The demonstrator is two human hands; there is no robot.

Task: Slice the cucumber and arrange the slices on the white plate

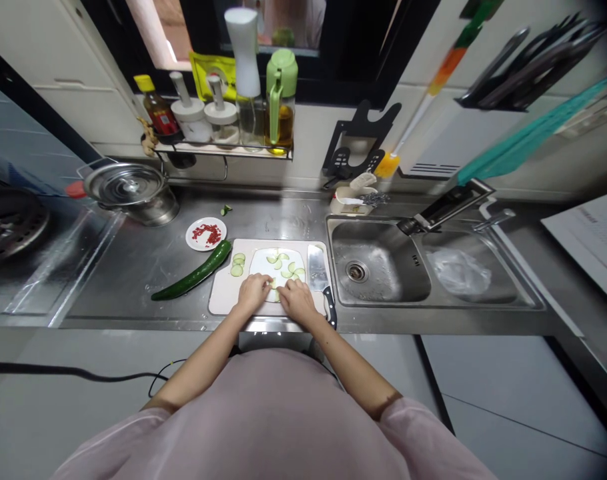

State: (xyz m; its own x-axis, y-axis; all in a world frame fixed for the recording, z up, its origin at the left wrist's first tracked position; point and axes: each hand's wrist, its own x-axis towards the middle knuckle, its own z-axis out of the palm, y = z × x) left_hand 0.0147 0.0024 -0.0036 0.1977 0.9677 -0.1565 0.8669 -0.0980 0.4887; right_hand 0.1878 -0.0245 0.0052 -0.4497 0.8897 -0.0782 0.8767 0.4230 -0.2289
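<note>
Both hands are at the near edge of a white plate [283, 259] that lies on a pale cutting board [226, 293]. My left hand [254, 292] has its fingers pinched at a small pale green piece, seemingly a cucumber slice. Beside it my right hand [297, 299] bends its fingers to the same spot; whether it grips the slice is hidden. Cucumber slices [293, 271] are fanned in groups on the plate. More round slices [237, 265] overlap at the board's left. A cleaver [317, 269] with a black handle lies along the right side, close to my right hand.
A long cucumber [192, 279] rests left of the board, below a small dish [190, 233] of chopped red bits. Further left stands a lidded steel pot [151, 203]. The double sink [383, 293] adjoins on the right. A rack [223, 150] of bottles and jars hangs behind.
</note>
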